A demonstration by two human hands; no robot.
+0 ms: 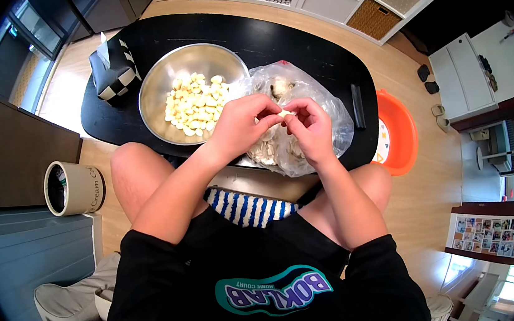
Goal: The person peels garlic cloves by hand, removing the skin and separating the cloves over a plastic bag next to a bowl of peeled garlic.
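My left hand (242, 124) and my right hand (313, 132) meet above a clear plastic bag (334, 103). Both sets of fingertips pinch a small pale garlic clove (285, 113), largely covered by the fingers. Inside the bag, under my hands, lie garlic skins (263, 152) and what looks like a whole garlic bulb (282, 86). Left of the bag stands a wide steel bowl (153, 99), with many peeled garlic cloves (196, 104) heaped in it. My left forearm passes over the near side of the bowl.
The black table (162, 32) carries a checkered tissue box (114, 69) at the left and a dark narrow strip (358, 106) at the right. An orange basin (406, 135) sits on the floor beyond the right edge. A cream bin (87, 187) stands at the left.
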